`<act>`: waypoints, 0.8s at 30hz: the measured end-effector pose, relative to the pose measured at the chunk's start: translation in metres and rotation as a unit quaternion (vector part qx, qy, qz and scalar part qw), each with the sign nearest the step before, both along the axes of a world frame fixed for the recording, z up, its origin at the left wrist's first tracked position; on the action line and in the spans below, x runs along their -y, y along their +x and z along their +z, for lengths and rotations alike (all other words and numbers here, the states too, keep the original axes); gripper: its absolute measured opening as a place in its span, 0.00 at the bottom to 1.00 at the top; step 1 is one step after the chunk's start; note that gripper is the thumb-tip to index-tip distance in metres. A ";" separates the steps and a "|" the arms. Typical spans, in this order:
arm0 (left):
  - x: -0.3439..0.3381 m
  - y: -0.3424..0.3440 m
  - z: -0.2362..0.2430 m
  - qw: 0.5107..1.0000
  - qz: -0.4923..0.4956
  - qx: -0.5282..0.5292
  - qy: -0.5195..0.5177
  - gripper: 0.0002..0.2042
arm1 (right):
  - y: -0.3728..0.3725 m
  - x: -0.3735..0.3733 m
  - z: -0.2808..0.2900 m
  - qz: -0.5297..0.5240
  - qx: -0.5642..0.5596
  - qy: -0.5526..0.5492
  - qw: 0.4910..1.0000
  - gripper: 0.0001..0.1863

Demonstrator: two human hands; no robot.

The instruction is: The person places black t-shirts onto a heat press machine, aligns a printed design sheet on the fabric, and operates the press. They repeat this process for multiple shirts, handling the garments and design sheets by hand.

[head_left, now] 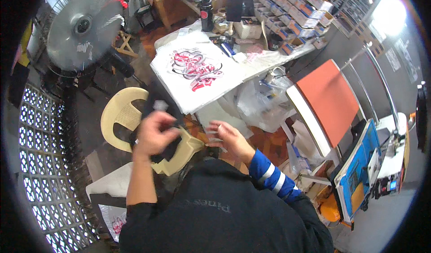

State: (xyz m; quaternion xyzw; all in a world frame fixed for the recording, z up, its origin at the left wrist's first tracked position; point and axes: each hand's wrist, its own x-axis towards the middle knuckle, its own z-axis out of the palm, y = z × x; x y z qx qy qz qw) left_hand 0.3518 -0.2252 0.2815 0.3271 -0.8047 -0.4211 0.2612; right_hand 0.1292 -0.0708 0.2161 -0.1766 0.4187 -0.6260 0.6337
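Observation:
My left hand point(155, 132) is blurred, fingers curled over a cream plastic chair point(120, 117) with dark material point(158, 91) on it; I cannot make out what it grips, if anything. A small pale blurred shape point(160, 105) is just beyond it. My right hand point(226, 135), above a blue sleeve with white stripes, is open with fingers apart and holds nothing, beside the chair's right part. Ahead, a stack of white sheets point(168, 69) with a red and black printed design lies on the worktable point(262, 67).
A fan point(76, 28) stands at upper left. A black bottle point(206, 14) and stacked small boxes point(292, 6) fill the table's back. A plastic bag point(260, 102) lies below. A press with an orange pad point(325, 100) is at right, a perforated wall point(42, 154) at left.

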 end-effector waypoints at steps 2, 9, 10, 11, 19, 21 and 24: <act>-0.059 -0.063 0.007 0.979 -0.199 -0.007 0.036 0.12 | -0.014 -0.014 0.016 0.040 0.179 -0.054 0.982 0.25; -0.136 -0.124 -0.015 0.926 -0.297 -0.099 -0.212 0.15 | -0.057 -0.109 -0.010 -0.048 -0.479 0.010 0.876 0.14; -0.135 -0.129 -0.008 0.913 -0.270 -0.116 -0.282 0.17 | -0.053 -0.123 -0.004 -0.045 -0.550 0.051 0.832 0.16; -0.130 -0.135 -0.008 0.898 -0.307 -0.064 -0.310 0.22 | -0.051 -0.133 -0.003 -0.058 -0.567 0.020 0.821 0.18; -0.160 -0.181 -0.035 0.806 -0.449 -0.198 -0.332 0.10 | -0.055 -0.214 -0.021 -0.163 -0.226 0.004 0.960 0.18; -0.169 -0.180 -0.034 0.797 -0.476 -0.188 -0.321 0.06 | -0.067 -0.239 -0.037 -0.248 -0.307 0.032 0.918 0.20; -0.161 -0.175 -0.041 0.773 -0.527 -0.099 -0.339 0.08 | -0.106 -0.306 -0.097 -0.361 -0.285 0.118 0.880 0.25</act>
